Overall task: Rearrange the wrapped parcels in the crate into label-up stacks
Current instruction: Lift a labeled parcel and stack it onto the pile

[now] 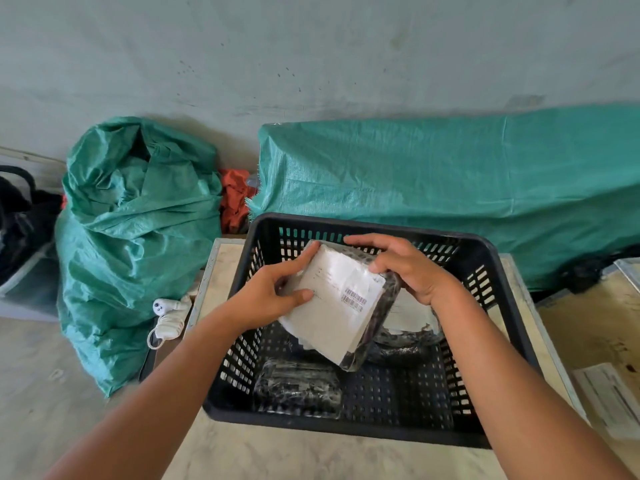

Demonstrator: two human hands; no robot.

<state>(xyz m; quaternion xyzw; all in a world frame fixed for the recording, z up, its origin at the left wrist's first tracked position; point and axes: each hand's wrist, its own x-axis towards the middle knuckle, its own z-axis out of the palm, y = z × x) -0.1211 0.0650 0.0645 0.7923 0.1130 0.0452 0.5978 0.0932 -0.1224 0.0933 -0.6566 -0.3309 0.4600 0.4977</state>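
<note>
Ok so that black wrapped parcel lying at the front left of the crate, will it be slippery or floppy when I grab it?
The front parcel is wrapped in glossy film that catches the light, so it may slide in the hands. It keeps a blocky, flat-topped shape on the crate floor, so it is probably fairly stiff. No label shows on its upper face, so it likely needs flipping.

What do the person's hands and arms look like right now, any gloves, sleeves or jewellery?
Both are bare. The left hand and right hand wear no gloves, and no rings, watch or bands show on the fingers or wrists. Both forearms are uncovered down to the bottom edge of the picture, with no sleeve in view. Nails look short and unpainted.
</note>
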